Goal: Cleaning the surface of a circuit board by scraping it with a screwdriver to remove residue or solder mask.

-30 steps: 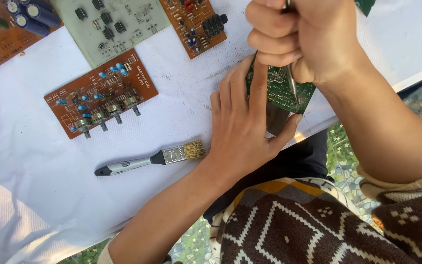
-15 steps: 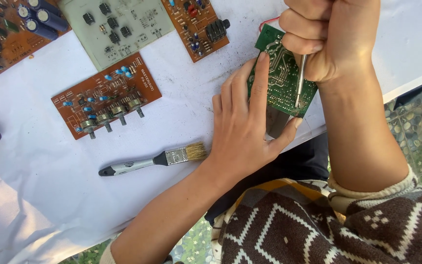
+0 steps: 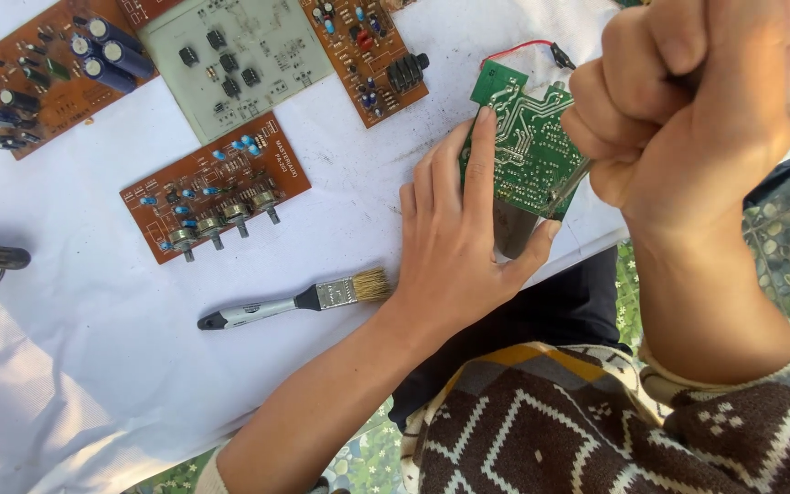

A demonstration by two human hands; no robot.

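My right hand (image 3: 697,101) sits closest to the camera, clenched into a tight fist; something thin seems to run down from it toward the board but the fist hides it, so I can't tell what it grips. Under it my left hand (image 3: 464,242) lies flat and spread, fingers pressing the green circuit board (image 3: 518,151) down, thumb hooked round its near edge. The board rests solder side up at the near edge of the counter (image 3: 75,366), partly past the lip. I judge it light, stiff, thin, a bit brittle; solder points look prickly and traces scratch easy, so best held by bare edges or pinned flat like now, not flexed. A red wire (image 3: 514,50) and small black plug trail off its far corner, could snag. Just left of my left wrist lies a small brush (image 3: 294,300), well clear of the board. Further out a brown board with knobs (image 3: 217,187), then a pale grey-green board (image 3: 235,59), a brown board with jacks (image 3: 368,50) and a brown board with capacitors (image 3: 52,73) at the far edge. White cloth covers the counter, wrinkled, dusty specks, likely a little slippy. Sunlit; patterned ground shows below.
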